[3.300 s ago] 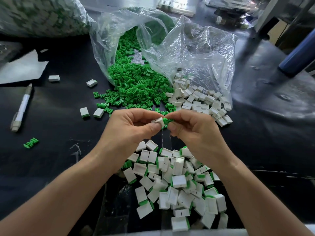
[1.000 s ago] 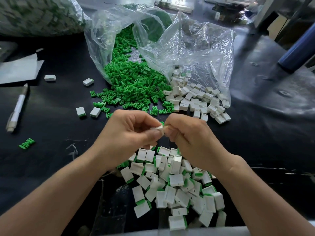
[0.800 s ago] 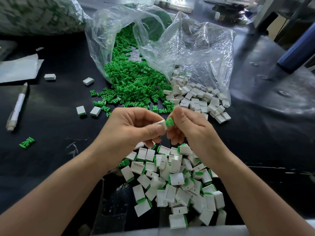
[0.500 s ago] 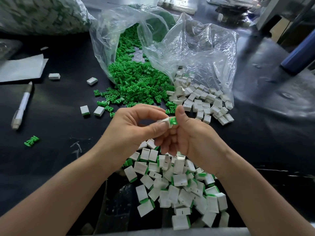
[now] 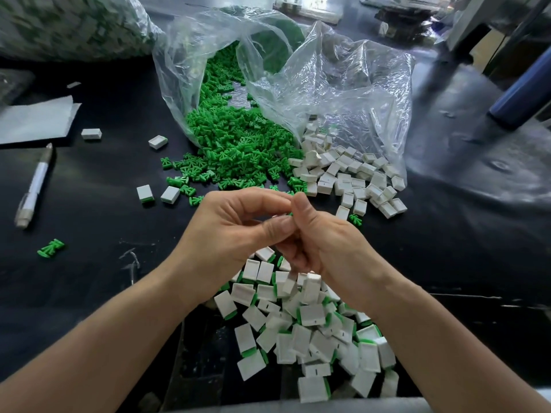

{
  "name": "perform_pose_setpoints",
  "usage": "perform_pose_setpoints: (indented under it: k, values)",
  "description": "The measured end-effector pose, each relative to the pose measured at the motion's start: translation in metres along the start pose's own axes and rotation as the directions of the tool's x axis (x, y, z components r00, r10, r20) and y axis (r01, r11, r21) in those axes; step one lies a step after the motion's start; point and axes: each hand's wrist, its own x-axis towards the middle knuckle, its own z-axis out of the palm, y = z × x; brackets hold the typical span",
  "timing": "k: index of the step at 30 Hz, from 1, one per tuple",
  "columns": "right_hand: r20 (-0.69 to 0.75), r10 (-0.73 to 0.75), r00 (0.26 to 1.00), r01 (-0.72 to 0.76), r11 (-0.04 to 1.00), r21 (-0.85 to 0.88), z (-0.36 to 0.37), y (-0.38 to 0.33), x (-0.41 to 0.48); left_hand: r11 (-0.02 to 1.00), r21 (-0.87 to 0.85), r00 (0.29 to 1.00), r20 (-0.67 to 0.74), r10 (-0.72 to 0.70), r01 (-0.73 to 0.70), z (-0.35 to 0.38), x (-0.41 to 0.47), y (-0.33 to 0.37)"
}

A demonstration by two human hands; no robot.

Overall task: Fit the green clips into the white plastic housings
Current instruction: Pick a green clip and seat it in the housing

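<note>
Since half a second ago the right hand [image 5: 322, 242] has laid its thumb over the white housing [image 5: 280, 216], hiding the clip's green end. Nearest, finished pieces [image 5: 313, 320] lie heaped under the wrists. Above them the left hand [image 5: 232, 234] pinches the housing narrowly between thumb and forefinger. Whether the right hand's curled fingers grip it, I cannot tell. Beyond, loose housings [image 5: 354, 180] and green clips [image 5: 238, 150] spill from a clear bag [image 5: 343, 84].

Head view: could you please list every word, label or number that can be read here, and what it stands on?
None can be read.
Pen: any print is too blurred.
Packages at the table's far edge: markings too blurred.
White housings and green clips: no lettering visible, only small slots.
</note>
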Motion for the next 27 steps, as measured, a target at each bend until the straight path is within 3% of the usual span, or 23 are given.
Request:
perform_pose_setpoints:
  k: [11, 19, 27]
  values:
    - [-0.036, -0.041, 0.998, 0.042, 0.999, 0.018, 0.0055, -0.0009, 0.0002, 0.999, -0.034, 1.0, -0.018, 0.007, -0.007, 0.0014, -0.0002, -0.0005]
    - [0.075, -0.001, 0.997, 0.0, 1.0, 0.014, -0.0017, 0.0003, 0.0008, 0.999, 0.0, 0.999, -0.01, -0.048, 0.048, -0.0018, -0.0016, -0.0002]
    - [0.031, -0.002, 1.0, -0.001, 0.997, 0.083, 0.0057, -0.0038, 0.0008, 0.998, 0.013, 0.998, -0.01, -0.06, 0.061, -0.0053, -0.0018, -0.0007]
